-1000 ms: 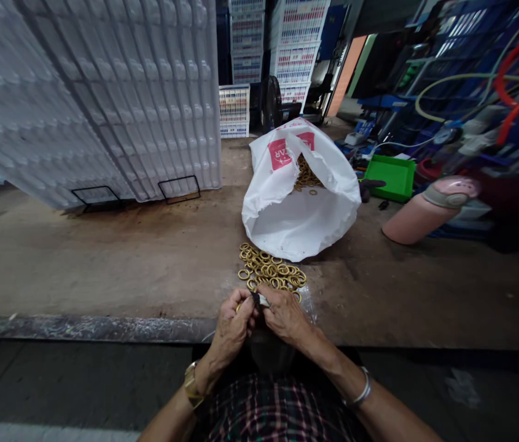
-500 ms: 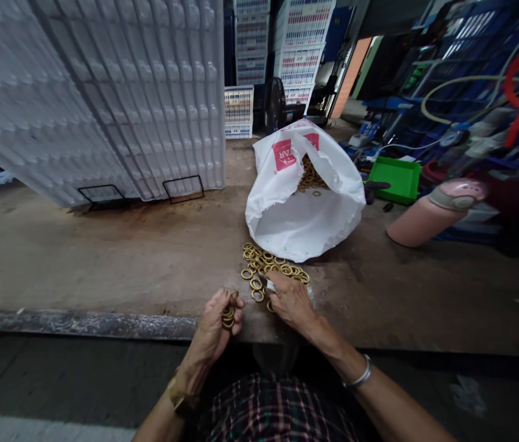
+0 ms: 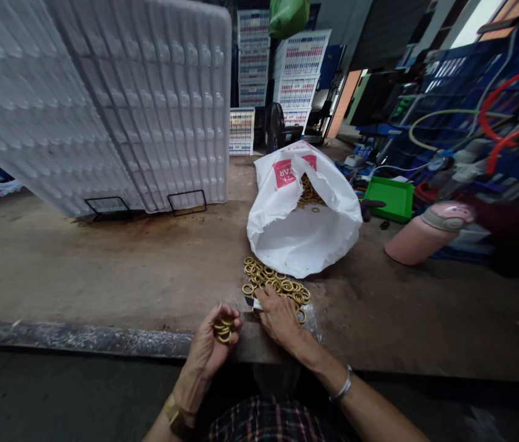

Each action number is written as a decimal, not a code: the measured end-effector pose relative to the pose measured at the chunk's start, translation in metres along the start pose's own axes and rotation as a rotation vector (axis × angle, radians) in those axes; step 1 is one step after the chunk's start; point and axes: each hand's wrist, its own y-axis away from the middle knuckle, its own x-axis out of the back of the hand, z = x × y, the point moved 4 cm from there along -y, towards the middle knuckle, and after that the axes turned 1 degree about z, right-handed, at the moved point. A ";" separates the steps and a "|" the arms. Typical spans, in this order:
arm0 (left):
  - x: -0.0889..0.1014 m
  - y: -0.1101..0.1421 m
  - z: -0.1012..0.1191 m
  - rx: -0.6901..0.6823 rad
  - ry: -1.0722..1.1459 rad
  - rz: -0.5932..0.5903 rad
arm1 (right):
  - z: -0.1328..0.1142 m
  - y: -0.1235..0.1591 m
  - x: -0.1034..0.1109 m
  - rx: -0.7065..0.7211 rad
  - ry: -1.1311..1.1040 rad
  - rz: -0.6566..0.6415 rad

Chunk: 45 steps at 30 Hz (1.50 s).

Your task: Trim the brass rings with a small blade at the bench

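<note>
A pile of small brass rings lies on the worn table, just in front of an open white plastic bag that holds more rings. My left hand is curled at the table's near edge, fingers closed around a small stack of rings. My right hand rests on the near side of the pile, pinching a small dark and white tool whose tip touches the rings. A watch sits on my left wrist and a bangle on my right.
White moulded plastic trays lean at the back left of the table. A pink flask lies on its side at the right, beside a green tray. Stacked crates and hoses stand behind.
My hands have come apart: the left drew back to the table edge with its rings, and the right reached forward with the tool to the pile. The camera tilted up slightly.
</note>
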 end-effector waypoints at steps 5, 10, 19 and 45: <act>-0.007 -0.007 -0.006 -0.044 -0.123 0.027 | 0.010 -0.006 0.001 0.033 -0.159 0.096; -0.023 -0.016 -0.008 -0.256 -0.483 0.032 | 0.019 -0.011 0.010 0.101 -0.511 0.259; -0.038 -0.017 -0.008 -0.377 -0.845 0.090 | 0.012 0.002 0.021 0.007 -1.053 0.040; -0.037 -0.002 -0.027 -0.210 -0.822 -0.045 | 0.018 0.010 0.017 -0.083 -0.994 0.156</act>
